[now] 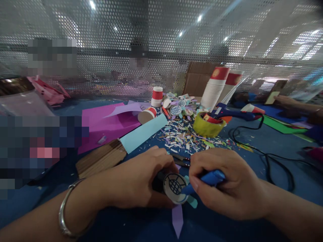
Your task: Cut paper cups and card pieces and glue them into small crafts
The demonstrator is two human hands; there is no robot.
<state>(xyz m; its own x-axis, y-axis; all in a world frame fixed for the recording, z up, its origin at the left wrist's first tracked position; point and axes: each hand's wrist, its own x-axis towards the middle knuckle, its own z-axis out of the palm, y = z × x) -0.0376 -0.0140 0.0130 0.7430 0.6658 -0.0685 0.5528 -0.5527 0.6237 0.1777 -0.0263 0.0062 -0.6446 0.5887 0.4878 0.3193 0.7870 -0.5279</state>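
My left hand [143,178], with a silver bangle at its wrist, is closed around a small paper cup piece [176,188]. Its round white face carries a black grid drawing and some blue along the lower rim. A pointed purple paper strip [177,220] and a teal paper tab [192,201] stick out from around it. In my right hand [224,185] is a blue marker [213,177], gripped like a pen, its tip at the right edge of the round face. Just beyond my hands lie scissors [180,157], partly hidden.
Paper scraps [184,134] spread beyond the hands, beside a yellow tape roll [209,126] and a blue glue gun [234,113]. A black cable [267,154] loops at right. Stacked paper cups [214,89], light-blue paper [143,134] and cardboard [101,158] lie around. Another person's hand [287,101] is at right.
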